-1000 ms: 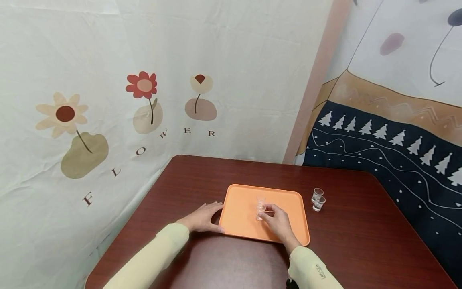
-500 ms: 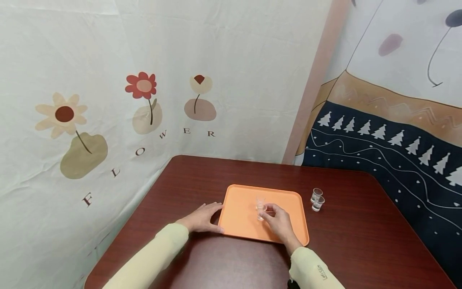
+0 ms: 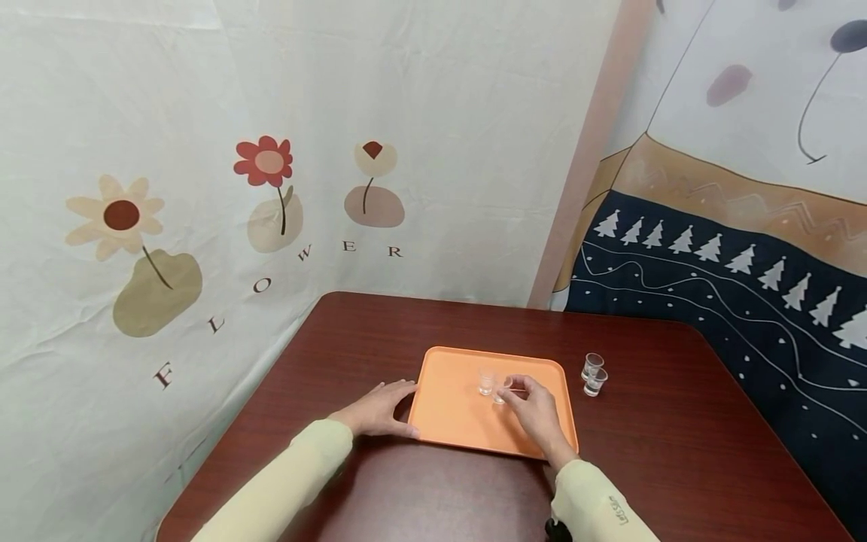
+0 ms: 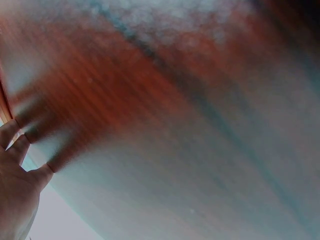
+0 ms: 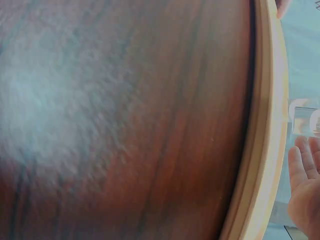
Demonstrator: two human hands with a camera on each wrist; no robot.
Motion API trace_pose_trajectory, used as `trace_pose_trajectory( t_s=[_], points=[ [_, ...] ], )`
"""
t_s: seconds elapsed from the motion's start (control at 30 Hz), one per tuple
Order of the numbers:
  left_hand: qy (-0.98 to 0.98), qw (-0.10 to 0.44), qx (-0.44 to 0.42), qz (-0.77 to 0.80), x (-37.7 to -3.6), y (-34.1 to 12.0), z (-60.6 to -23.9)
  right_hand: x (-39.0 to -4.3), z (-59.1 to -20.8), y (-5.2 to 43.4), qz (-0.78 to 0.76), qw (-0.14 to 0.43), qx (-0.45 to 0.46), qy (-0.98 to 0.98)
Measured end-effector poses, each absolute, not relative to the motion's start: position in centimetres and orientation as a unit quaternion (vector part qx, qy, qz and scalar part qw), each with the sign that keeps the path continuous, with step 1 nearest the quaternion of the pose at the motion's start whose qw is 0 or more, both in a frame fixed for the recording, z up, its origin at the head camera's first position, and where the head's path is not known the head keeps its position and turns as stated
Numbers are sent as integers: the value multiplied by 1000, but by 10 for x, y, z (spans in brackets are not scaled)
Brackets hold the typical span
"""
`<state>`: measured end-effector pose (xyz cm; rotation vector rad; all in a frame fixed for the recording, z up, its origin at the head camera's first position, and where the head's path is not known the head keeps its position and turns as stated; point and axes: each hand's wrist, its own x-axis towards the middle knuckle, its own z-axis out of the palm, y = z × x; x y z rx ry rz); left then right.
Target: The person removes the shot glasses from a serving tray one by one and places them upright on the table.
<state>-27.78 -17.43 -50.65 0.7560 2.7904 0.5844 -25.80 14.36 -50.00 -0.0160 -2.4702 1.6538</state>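
Right fingers (image 3: 527, 383) pinching glass (image 3: 498, 398), left hand (image 3: 377, 411) splayed

The right grip (image 3: 538, 414) partly hides its glass (image 3: 499, 397); wrist views blur the tabletop (image 4: 110, 85).

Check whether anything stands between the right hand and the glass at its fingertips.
Nothing visible does: the right hand pinches the glass directly. The other glass on the orange tray stands beyond, not between.

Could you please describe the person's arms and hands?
The left sleeve and right sleeve are long and pale yellow. Small dark lettering marks the right one, and an unidentifiable black item shows beside it. The left hand and right hand wear no gloves.
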Motion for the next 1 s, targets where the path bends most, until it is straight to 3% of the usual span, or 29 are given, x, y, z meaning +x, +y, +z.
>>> trace_pose_trajectory(
  t_s=[1.0],
  points=[
    [939,103,255,207,-279,-175,-506,-261,-488,197,532,143,-71,-831]
  ],
)
